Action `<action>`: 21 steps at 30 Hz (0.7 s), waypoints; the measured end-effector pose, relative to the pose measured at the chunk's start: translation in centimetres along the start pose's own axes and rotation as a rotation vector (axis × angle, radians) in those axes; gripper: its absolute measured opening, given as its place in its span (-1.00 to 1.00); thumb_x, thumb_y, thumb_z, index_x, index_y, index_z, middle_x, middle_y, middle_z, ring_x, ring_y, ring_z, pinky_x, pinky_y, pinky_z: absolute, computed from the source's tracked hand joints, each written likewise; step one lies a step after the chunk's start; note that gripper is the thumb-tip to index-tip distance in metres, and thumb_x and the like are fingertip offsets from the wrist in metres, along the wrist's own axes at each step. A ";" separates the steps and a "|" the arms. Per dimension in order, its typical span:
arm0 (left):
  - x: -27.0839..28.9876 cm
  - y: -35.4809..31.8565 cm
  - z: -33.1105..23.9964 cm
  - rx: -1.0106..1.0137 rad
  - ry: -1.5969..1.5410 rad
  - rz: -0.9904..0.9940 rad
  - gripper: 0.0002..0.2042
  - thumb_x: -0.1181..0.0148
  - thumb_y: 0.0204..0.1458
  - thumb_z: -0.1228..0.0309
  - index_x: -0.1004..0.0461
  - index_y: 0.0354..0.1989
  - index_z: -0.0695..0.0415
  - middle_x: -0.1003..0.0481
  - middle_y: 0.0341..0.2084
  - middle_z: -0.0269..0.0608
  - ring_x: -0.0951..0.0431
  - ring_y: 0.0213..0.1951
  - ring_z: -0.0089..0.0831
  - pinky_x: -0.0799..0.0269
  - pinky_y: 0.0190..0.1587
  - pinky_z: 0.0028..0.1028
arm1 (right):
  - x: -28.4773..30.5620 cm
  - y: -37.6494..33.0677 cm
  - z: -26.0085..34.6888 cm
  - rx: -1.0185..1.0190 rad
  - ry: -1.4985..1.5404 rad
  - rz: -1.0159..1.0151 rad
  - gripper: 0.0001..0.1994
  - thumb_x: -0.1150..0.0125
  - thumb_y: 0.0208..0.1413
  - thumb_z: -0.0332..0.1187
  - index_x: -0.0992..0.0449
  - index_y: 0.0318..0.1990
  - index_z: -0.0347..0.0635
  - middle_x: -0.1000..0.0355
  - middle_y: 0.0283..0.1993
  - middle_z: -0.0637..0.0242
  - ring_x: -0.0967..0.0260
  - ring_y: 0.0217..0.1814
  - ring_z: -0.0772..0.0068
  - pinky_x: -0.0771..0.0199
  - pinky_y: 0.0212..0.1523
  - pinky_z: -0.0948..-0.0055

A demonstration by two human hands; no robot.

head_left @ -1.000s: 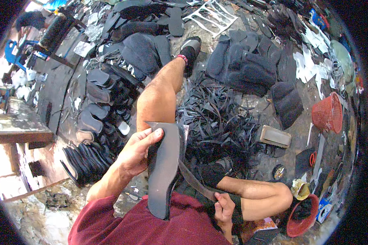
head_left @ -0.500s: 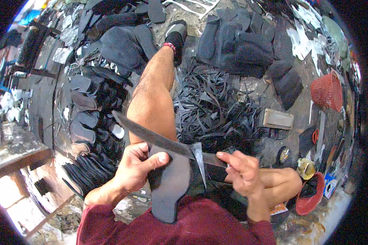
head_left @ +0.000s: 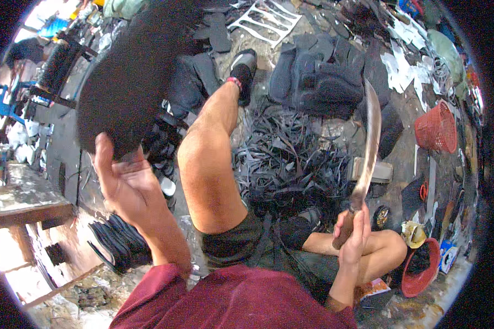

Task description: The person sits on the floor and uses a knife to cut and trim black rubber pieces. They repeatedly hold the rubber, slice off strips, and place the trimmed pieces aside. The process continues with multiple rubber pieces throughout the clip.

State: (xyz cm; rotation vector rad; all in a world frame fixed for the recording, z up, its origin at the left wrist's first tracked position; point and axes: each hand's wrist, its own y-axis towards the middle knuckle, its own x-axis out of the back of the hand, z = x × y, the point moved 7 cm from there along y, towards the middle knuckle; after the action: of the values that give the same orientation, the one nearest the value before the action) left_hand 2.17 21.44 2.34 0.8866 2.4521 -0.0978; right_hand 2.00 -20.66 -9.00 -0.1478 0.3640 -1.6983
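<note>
Black rubber sole blank (head_left: pixel 129 77), large and blurred: we log it raised at the upper left of the view, above the bent knee, gripped at its lower edge by the left hand (head_left: pixel 123 183), whose fingers (head_left: pixel 105 159) curl up behind the sheet while the palm faces us.

Steel knife (head_left: pixel 368 148), long and slightly curved, blade pointing upward: we find its wooden handle enclosed by the right hand (head_left: pixel 354 233), fingers wrapped tight round it, just beside the folded right leg. Knife and blank are well apart.

Black rubber strips (head_left: pixel 288 159): a loose heap on the floor between the two legs.

Dark cut sheets (head_left: pixel 324 71): a pile beyond the strips, near the shoe.

Red baskets, two: one (head_left: pixel 436 129) at the right, one (head_left: pixel 420 268) lower down by the right knee.

Stacked black soles (head_left: pixel 118 244): on the floor below the left forearm.
</note>
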 end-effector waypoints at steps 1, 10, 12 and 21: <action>-0.5 0.9 -0.1 0.012 -0.074 -0.028 -0.72 -0.20 0.09 0.44 -0.43 -0.02 0.17 -0.52 -0.22 -0.25 -0.55 -0.20 -0.42 -0.48 -0.08 -0.45 | 0.5 -0.6 0.3 0.049 -0.086 0.027 -0.51 0.15 0.41 -0.08 -0.19 0.33 -0.19 -0.33 -0.41 0.37 -0.23 -0.54 0.63 -0.28 -0.53 0.63; -9.8 -11.6 9.3 0.946 -0.394 0.047 -0.76 -0.35 0.06 0.43 -0.51 -0.11 0.16 -0.60 -0.25 -0.31 -0.62 -0.25 -0.48 -0.60 -0.19 -0.52 | -1.8 -6.3 -0.8 0.720 -0.666 0.193 -0.63 0.09 0.34 -0.32 -0.35 0.21 -0.28 -0.38 -0.13 0.07 -0.34 -0.17 0.12 -0.35 -0.14 0.21; -10.5 -12.0 9.3 0.943 -0.361 0.054 -0.74 -0.35 0.07 0.37 -0.50 -0.10 0.13 -0.58 -0.26 -0.35 -0.60 -0.31 -0.46 -0.56 -0.18 -0.50 | -1.2 -6.6 -1.1 0.758 -0.623 0.166 -0.64 0.10 0.35 -0.32 -0.36 0.22 -0.21 -0.35 -0.24 0.13 -0.30 -0.27 0.20 -0.31 -0.25 0.27; -10.9 -14.2 9.6 1.022 -0.198 0.087 -0.66 -0.38 0.02 0.28 -0.47 -0.07 0.08 -0.57 -0.25 -0.37 -0.58 -0.19 -0.45 -0.53 -0.11 -0.51 | 0.4 -5.7 -0.7 0.646 -0.497 0.151 -0.64 0.08 0.36 -0.29 -0.39 0.20 -0.24 -0.32 -0.33 0.19 -0.26 -0.33 0.28 -0.27 -0.31 0.31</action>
State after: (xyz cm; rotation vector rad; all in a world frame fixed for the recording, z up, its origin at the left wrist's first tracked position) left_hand 4.84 1.81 -2.00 1.2800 2.0897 -1.4147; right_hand -3.68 -20.29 -7.89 -0.0573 -0.5304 -1.4904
